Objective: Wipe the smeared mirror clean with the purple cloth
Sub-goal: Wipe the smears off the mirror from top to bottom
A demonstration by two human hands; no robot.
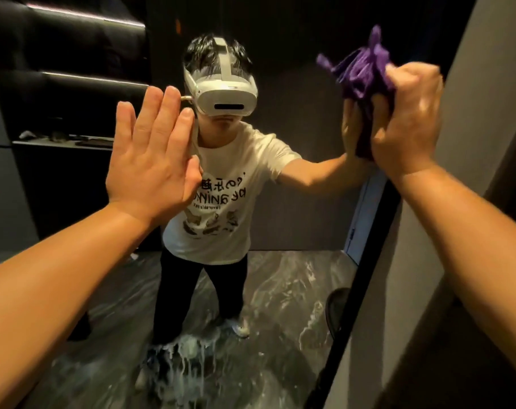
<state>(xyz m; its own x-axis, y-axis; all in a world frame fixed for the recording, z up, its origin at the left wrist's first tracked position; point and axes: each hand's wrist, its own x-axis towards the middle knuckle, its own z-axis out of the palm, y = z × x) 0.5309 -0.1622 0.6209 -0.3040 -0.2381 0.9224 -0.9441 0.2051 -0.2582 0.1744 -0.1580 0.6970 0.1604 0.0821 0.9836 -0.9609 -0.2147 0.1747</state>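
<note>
At nine o'clock the left hand (150,154) lies flat and spread on the mirror (280,290), whose white smears sit toward six. At two o'clock the right hand (407,119) clamps the purple cloth (366,72), soft, light, best bunched.

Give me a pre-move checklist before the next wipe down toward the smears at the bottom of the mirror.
1. Purple cloth gripped in right hand: ok.
2. Cloth pressed on the mirror: ok, it meets its reflection.
3. Left hand flat against the glass, clear of the cloth's path: ok.
4. White smears low on the glass wiped off: not ok.
5. Upper glass free of streaks: cannot tell.
</note>
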